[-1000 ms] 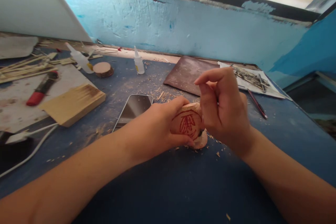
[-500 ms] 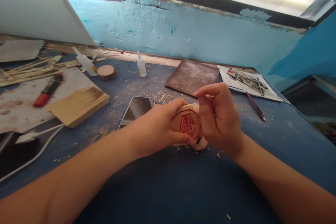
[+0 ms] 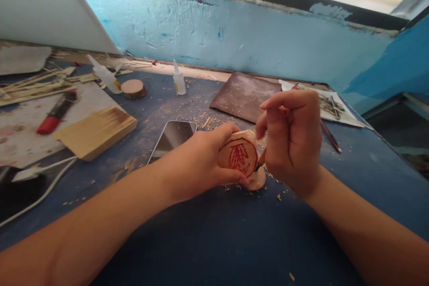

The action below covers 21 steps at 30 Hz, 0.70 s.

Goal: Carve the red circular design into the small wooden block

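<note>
1. Your right hand (image 3: 295,138) sits farther toward the right edge of the bench (image 3: 208,241) and a little higher than a moment ago, baring a slim tool (image 3: 262,157) beside the wooden disc (image 3: 238,156); your left hand (image 3: 203,156) keeps nearly the same place.
2. Your left hand grips the disc by its left side, fingers over the upper rim, thumb along the lower rim. Keep that hold firm, since any twist probably throws the stroke off.
3. Your right fingers curl in and seem clenched around the tool; most of it is hidden, so the exact grip cannot be told.
4. You hold the disc above the middle of the bench, well apart from the far edge, its red-marked face tilted toward you. A pale wood piece (image 3: 257,182) lies just below its right side; whether they touch is unclear.
5. Mind your left thumb: its tip is near the tool's dark end. Drawing it back along the rim looks safer.
6. Work at the right rim seems to call for short, light strokes, with the disc steadied low.
7. Brush aside the shavings (image 3: 208,121) beyond your fingers if they hamper your view.
</note>
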### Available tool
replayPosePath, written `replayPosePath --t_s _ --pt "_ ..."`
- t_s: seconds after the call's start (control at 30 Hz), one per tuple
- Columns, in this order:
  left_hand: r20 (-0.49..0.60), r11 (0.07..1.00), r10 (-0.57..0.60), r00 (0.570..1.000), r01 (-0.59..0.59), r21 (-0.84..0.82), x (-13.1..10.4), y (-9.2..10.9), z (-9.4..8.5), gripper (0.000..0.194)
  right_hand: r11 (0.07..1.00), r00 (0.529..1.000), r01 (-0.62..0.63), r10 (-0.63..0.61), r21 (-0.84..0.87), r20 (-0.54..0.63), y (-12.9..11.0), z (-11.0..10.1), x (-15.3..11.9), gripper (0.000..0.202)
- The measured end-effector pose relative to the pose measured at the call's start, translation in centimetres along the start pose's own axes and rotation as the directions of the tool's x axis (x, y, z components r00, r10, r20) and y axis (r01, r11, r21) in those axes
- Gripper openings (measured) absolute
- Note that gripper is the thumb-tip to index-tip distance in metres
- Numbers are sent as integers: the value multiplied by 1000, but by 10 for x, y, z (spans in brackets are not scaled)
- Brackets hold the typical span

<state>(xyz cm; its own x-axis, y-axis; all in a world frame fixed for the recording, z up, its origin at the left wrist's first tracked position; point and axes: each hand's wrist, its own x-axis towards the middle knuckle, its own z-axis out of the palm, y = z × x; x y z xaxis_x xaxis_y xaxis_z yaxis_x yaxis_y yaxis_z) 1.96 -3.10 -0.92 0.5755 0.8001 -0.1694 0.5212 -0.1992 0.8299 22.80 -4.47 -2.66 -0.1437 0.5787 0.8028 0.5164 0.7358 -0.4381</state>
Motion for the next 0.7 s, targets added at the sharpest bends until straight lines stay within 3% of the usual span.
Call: replayPosePath --t_s 0.1,0.2,0.33,0.4,0.53,0.7 --pt "-6 1000 5 1000 -5 2 0 1 1 55 1000 1000 -4 4 20 5 1 4 3 19" --pt "-4 1000 22 1000 -22 -4 1 0 1 54 998 993 -67 66 7 97 -1 6 1 19" --pt "16 998 42 999 -41 -50 3 -3 0 74 989 961 -141 146 -38 233 -4 8 -6 16" --pt "19 999 18 1000 -17 -46 3 -4 -1 73 988 969 -151 144 23 203 -5 8 -8 19" --pt "9 999 -6 1000 7 -37 0 -1 -1 62 974 993 -118 115 193 26 -10 5 -3 21" --pt "-15 1000 8 1000 -8 -22 -1 1 0 60 987 996 -72 80 141 -49 -19 -2 4 25"
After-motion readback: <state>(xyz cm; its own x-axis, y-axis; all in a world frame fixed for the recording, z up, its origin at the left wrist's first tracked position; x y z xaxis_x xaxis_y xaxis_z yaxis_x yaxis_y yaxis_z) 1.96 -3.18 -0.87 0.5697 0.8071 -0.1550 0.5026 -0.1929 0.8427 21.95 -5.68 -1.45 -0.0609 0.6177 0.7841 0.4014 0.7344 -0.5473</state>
